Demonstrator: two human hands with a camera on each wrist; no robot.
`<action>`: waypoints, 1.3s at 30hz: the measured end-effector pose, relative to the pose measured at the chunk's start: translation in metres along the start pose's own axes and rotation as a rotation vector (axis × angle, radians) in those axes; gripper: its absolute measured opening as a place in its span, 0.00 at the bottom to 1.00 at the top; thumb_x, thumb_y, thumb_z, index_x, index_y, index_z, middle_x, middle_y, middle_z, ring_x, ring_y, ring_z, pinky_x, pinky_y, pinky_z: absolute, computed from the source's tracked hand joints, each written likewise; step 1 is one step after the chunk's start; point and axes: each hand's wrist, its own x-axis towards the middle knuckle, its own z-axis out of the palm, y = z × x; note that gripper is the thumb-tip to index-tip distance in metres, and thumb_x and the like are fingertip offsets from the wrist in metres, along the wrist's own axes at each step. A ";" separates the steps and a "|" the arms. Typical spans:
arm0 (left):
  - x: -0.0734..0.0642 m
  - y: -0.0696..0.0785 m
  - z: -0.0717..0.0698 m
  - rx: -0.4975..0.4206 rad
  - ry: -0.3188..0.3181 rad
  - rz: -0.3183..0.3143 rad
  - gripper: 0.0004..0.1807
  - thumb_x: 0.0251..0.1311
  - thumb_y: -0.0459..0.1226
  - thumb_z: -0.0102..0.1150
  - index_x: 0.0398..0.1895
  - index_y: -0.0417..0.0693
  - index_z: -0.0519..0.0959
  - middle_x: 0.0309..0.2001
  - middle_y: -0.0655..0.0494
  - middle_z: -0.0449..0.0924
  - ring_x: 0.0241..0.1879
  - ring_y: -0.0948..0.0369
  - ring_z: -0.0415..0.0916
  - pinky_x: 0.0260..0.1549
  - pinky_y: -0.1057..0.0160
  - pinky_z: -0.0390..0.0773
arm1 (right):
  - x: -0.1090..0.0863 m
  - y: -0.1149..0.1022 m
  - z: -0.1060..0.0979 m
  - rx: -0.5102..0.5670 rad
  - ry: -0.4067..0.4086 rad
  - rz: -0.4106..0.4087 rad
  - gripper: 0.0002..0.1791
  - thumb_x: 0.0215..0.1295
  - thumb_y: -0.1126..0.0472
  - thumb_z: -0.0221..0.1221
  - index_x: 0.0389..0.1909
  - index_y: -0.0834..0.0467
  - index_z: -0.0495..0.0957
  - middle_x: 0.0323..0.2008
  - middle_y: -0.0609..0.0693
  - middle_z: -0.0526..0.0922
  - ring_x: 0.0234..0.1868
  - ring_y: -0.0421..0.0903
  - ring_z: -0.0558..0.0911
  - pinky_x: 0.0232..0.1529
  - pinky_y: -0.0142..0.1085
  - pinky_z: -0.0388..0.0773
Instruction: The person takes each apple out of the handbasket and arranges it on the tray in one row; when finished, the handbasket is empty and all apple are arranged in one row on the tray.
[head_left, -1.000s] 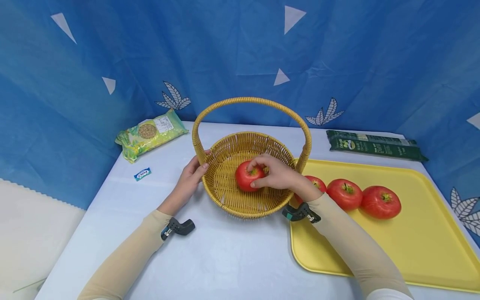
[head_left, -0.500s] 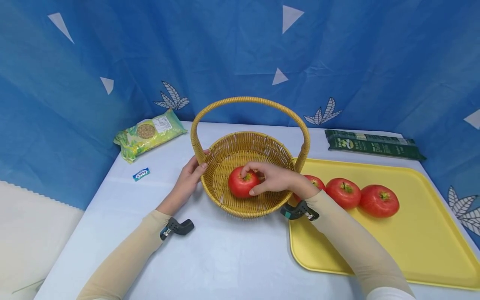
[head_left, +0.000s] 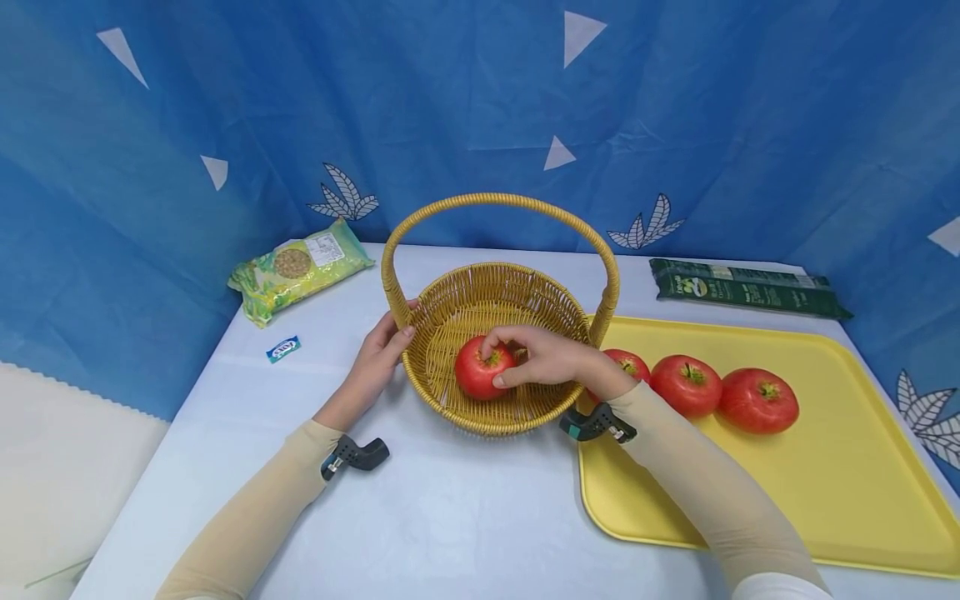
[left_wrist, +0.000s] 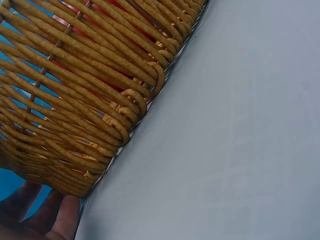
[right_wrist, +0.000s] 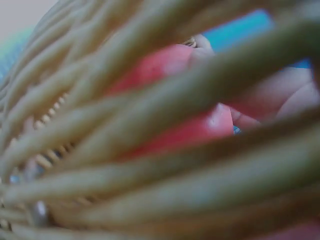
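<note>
A round wicker basket with a tall arched handle stands on the white table. My left hand holds its left rim by the foot of the handle, thumb in front; in the left wrist view its fingers touch the outer weave. Inside the basket sits a red apple. Reaching over the right rim, my right hand holds that apple between thumb and fingers. The right wrist view looks through blurred weave at the apple and part of the hand.
Right of the basket lies a yellow tray with three red apples in a row, one partly behind my right wrist. Behind it is a dark green packet. A green-yellow bag and a small blue-white wrapped candy lie left.
The apple in the basket has moved a little left and toward me, with my right hand on it. My left hand stays at the rim; the view shifted slightly.
</note>
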 end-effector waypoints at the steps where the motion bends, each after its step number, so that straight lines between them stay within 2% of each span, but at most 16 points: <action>1: 0.000 0.000 0.000 0.002 0.000 -0.001 0.28 0.80 0.41 0.43 0.79 0.52 0.59 0.77 0.40 0.61 0.71 0.41 0.68 0.65 0.41 0.75 | 0.000 0.000 0.000 -0.006 0.010 -0.004 0.15 0.61 0.61 0.69 0.47 0.53 0.77 0.57 0.56 0.79 0.58 0.54 0.76 0.58 0.46 0.78; 5: 0.000 0.001 -0.001 0.009 -0.001 -0.005 0.28 0.79 0.44 0.44 0.79 0.53 0.59 0.76 0.41 0.63 0.70 0.43 0.69 0.64 0.42 0.76 | -0.001 -0.001 0.001 -0.043 0.044 -0.041 0.14 0.60 0.61 0.70 0.44 0.53 0.78 0.69 0.61 0.73 0.71 0.60 0.70 0.65 0.54 0.76; 8: 0.001 0.002 -0.001 0.010 -0.004 -0.004 0.28 0.79 0.45 0.44 0.79 0.54 0.59 0.76 0.42 0.63 0.70 0.43 0.70 0.64 0.42 0.76 | 0.000 -0.001 0.002 -0.031 0.028 -0.088 0.13 0.59 0.64 0.69 0.43 0.53 0.78 0.76 0.63 0.64 0.78 0.63 0.62 0.70 0.58 0.71; 13: 0.001 0.002 -0.001 0.007 -0.006 -0.003 0.28 0.80 0.43 0.43 0.80 0.54 0.58 0.77 0.42 0.62 0.71 0.43 0.68 0.65 0.41 0.74 | 0.000 0.001 0.001 0.026 -0.041 -0.113 0.14 0.58 0.70 0.65 0.43 0.53 0.80 0.76 0.62 0.63 0.76 0.63 0.63 0.69 0.57 0.72; 21: 0.000 0.002 -0.001 -0.004 -0.006 -0.009 0.28 0.80 0.42 0.43 0.79 0.54 0.59 0.76 0.42 0.62 0.71 0.43 0.68 0.66 0.41 0.74 | -0.001 0.001 0.001 0.010 -0.075 -0.118 0.18 0.61 0.69 0.65 0.52 0.55 0.84 0.74 0.61 0.63 0.72 0.62 0.65 0.67 0.55 0.74; 27: -0.001 0.001 0.000 0.010 -0.010 0.007 0.28 0.80 0.42 0.43 0.80 0.52 0.58 0.76 0.39 0.62 0.70 0.40 0.69 0.63 0.47 0.78 | -0.002 -0.001 0.002 0.008 -0.033 -0.066 0.12 0.58 0.67 0.69 0.41 0.53 0.80 0.70 0.61 0.66 0.71 0.61 0.67 0.65 0.54 0.74; 32: -0.001 0.001 0.000 0.002 -0.006 0.007 0.28 0.80 0.42 0.44 0.80 0.52 0.58 0.76 0.40 0.62 0.70 0.41 0.69 0.65 0.44 0.76 | -0.001 -0.002 0.003 -0.022 0.013 -0.045 0.14 0.55 0.65 0.72 0.34 0.53 0.74 0.71 0.62 0.67 0.73 0.62 0.65 0.67 0.57 0.72; 35: -0.001 0.002 0.000 -0.003 -0.005 0.004 0.28 0.80 0.42 0.44 0.79 0.52 0.59 0.76 0.41 0.62 0.71 0.42 0.68 0.65 0.43 0.75 | 0.000 -0.001 0.003 -0.017 0.010 -0.054 0.14 0.54 0.66 0.69 0.33 0.53 0.73 0.75 0.63 0.64 0.75 0.64 0.64 0.65 0.57 0.75; 39: -0.001 0.002 0.000 0.006 -0.004 0.009 0.28 0.79 0.43 0.44 0.79 0.53 0.59 0.76 0.41 0.63 0.69 0.42 0.70 0.62 0.51 0.79 | -0.001 0.001 0.001 0.004 -0.033 -0.054 0.15 0.48 0.69 0.63 0.35 0.52 0.74 0.77 0.62 0.63 0.73 0.64 0.65 0.60 0.51 0.79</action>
